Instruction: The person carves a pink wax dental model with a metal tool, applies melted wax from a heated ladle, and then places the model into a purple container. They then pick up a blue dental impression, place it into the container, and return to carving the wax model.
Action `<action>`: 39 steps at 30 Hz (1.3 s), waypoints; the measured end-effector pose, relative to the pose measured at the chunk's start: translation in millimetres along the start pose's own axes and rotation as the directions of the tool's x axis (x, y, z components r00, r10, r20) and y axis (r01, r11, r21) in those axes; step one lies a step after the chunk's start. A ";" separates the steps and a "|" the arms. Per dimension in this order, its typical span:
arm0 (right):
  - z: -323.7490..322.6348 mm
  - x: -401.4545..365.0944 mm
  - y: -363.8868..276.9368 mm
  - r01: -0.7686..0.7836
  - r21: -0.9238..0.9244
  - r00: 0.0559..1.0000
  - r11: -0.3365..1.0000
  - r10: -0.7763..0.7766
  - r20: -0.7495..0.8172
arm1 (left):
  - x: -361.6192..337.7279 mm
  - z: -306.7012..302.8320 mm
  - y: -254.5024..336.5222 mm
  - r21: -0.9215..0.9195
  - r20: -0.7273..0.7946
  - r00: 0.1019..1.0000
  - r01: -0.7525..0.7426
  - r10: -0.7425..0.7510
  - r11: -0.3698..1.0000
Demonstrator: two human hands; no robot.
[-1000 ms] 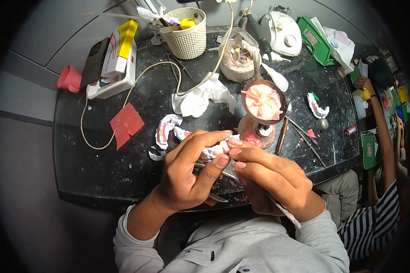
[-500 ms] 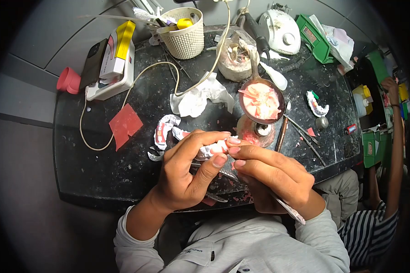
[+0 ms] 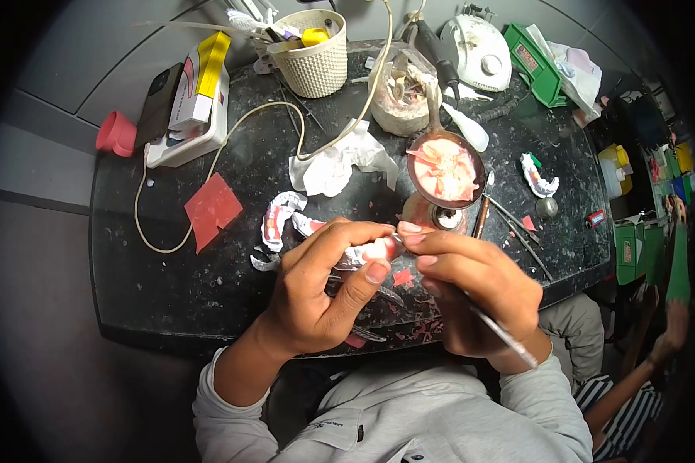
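The left hand [image 3: 324,285] is curled around a dental cast [image 3: 367,251], pinching it between thumb and fingers above the near-centre of the black worktop [image 3: 170,285]. The right hand [image 3: 475,289] is closed in a pen grip on a metal instrument [image 3: 508,338], fingertips pressed against the cast; the working tip is hidden between the fingers. Pink wax already covers part of the held cast, so build-up appears well under way, with shaping in progress. Pink wax chips [image 3: 409,332] at the near edge suggest trimming has been done. A second cast [image 3: 279,216], just left of the hands, also carries pink wax. A third cast [image 3: 538,177], far right, looks white and bare, apparently unworked. The wax dish [image 3: 445,170], just beyond the hands, holds ample pink wax.
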State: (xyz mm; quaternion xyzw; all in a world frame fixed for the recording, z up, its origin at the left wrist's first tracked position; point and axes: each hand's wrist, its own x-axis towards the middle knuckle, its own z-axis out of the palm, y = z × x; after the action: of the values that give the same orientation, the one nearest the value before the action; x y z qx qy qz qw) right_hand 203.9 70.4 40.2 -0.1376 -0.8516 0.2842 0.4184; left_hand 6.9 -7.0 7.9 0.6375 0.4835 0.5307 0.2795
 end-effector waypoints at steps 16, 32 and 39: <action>-2.9 1.5 2.6 -0.173 0.364 0.982 0.915 0.133 0.131 | -0.4 -2.1 -2.2 0.064 0.006 0.995 -0.098 0.098 0.993; -0.3 -1.2 3.4 -0.240 0.495 0.970 0.835 0.223 0.093 | -0.2 -0.4 -2.9 0.018 0.004 0.992 -0.129 0.129 0.991; 0.5 -1.8 4.9 -0.260 0.558 0.965 0.788 0.232 0.121 | -2.1 -1.7 -1.9 -0.046 0.027 0.996 -0.079 0.081 0.996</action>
State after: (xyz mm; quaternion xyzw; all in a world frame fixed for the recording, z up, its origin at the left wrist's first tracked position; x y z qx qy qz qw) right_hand 204.6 73.4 35.9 -0.1094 -0.7120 0.5803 0.3800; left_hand 4.8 -8.5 5.8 0.6575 0.4415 0.5430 0.2791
